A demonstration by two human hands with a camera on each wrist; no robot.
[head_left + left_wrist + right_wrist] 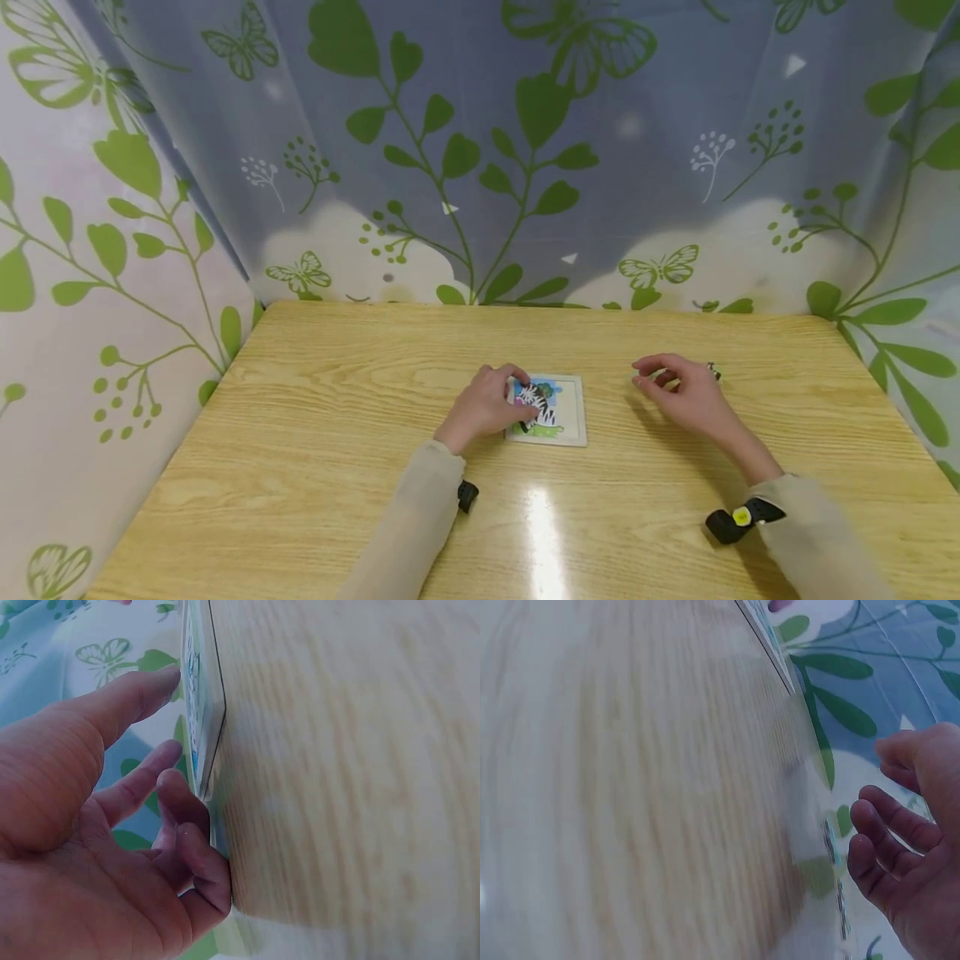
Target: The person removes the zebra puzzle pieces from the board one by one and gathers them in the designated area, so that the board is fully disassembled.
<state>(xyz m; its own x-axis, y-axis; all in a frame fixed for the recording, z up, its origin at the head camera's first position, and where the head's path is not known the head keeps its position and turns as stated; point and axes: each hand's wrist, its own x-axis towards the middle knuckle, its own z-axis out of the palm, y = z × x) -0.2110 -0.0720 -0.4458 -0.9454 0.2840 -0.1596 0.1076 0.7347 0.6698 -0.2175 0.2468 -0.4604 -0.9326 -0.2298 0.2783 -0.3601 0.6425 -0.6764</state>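
A small square picture puzzle (570, 417) with a pale frame lies on the table, showing a zebra over blue and green. My left hand (486, 404) rests at its left side, thumb over the zebra and index finger near the top edge. In the left wrist view the thumb (142, 694) reaches to the picture's face, and the lower fingers bend beside the puzzle frame (214, 735). To the right, my right hand (686, 396) hovers above the table with loosely bent fingers; I see nothing held. Small flat pieces (832, 841) lie beyond it, partly hidden in the head view.
The wood-grain table (337, 400) reaches back to a hanging cloth (480, 167) printed with leaves and butterflies. More printed cloth (67, 275) hangs at the left side. A dark band (738, 521) sits at the right wrist.
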